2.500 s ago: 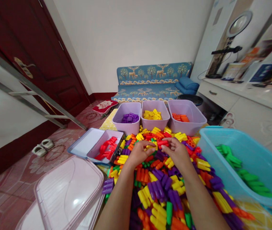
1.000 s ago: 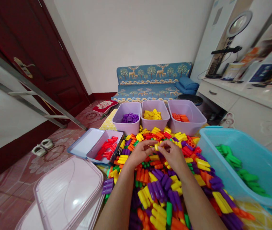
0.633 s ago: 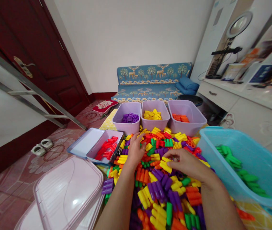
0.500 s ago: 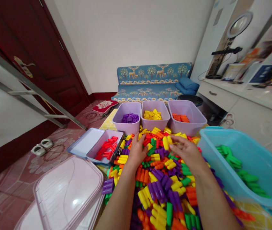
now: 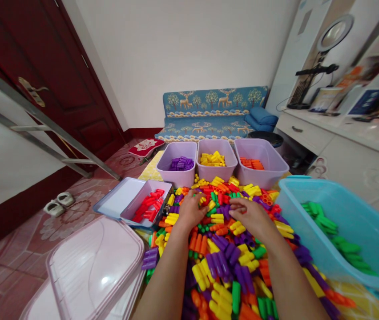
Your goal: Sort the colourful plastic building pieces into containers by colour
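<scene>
A heap of plastic tube blocks (image 5: 223, 262) in yellow, purple, orange, red and green covers the surface in front of me. My left hand (image 5: 189, 212) lies on the heap's far part with its fingers curled around a small yellow block (image 5: 203, 201). My right hand (image 5: 252, 217) rests palm down beside it, its bent fingers touching purple blocks (image 5: 224, 209), and I see nothing held in it. Beyond the heap stand three lilac bins, one with purple blocks (image 5: 175, 178), one with yellow (image 5: 214, 174), one with orange (image 5: 262, 178).
A blue tub (image 5: 363, 231) with green blocks (image 5: 326, 222) stands at the right. At the left a small lilac tray of red blocks (image 5: 147, 204) sits on a blue-rimmed lid (image 5: 114, 202), with a pink lid (image 5: 92, 262) nearer. A ladder (image 5: 42, 120), slippers (image 5: 58, 204), sofa (image 5: 212, 111).
My right hand, raised with a yellow block half a second ago, has come down onto the heap without it. My left hand stayed on the heap and curled its fingers.
</scene>
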Available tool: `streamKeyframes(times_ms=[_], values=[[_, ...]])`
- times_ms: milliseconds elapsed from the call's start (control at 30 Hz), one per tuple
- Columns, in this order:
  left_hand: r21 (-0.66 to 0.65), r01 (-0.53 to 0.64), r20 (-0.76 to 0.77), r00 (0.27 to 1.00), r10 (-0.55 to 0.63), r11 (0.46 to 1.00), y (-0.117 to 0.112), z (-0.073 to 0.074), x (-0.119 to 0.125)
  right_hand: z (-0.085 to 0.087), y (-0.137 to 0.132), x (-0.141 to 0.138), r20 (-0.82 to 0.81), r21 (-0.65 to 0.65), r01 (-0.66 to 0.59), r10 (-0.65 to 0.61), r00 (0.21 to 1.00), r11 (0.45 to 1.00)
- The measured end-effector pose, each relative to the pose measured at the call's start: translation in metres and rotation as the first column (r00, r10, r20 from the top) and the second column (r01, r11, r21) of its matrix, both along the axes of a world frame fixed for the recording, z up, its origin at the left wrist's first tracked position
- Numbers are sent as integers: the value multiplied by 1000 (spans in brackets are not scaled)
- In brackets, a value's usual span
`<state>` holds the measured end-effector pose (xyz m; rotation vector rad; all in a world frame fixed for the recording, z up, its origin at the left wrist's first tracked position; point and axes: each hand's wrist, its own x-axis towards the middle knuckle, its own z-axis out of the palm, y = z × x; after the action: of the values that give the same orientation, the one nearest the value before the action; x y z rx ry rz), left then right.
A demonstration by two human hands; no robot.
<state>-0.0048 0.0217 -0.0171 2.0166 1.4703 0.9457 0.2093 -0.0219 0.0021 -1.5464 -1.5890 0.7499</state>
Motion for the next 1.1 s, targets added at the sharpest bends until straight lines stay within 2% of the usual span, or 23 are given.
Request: streamKeyframes(times_ms=[167, 333, 433, 600, 700, 833, 1000, 1100], values=[[30, 6, -18, 1000, -6, 1000, -1, 2, -2, 3, -10, -10, 148, -103, -132, 147, 978, 986], [-79, 173, -31, 984, -175, 982, -6, 8, -1, 5, -14, -22, 306, -83, -154, 172, 936, 985], [-91, 209, 10, 978, -209, 974, -8, 11, 0, -1, -10, -25, 266, -57, -160, 169, 949, 986], [-85, 267, 169, 953, -250, 960, -8, 13, 2, -8, -6, -30, 86, -78, -132, 139, 987, 988], [-100, 298, 327, 911, -252, 949, -9, 14, 4, -8, -5, -33, 24, -79, -148, 151, 988, 986], [-133, 344, 494, 836, -239, 929, -10, 18, 5, -4, -4, -34, 52, -67, -132, 136, 989, 989], [-202, 431, 666, 719, -200, 879, -8, 19, 9, 7, -4, -34, 25, 102, -133, 131, 991, 986], [-213, 430, 693, 700, -175, 877, -8, 18, 10, 11, -4, -35, 11, 157, -103, 102, 995, 982]])
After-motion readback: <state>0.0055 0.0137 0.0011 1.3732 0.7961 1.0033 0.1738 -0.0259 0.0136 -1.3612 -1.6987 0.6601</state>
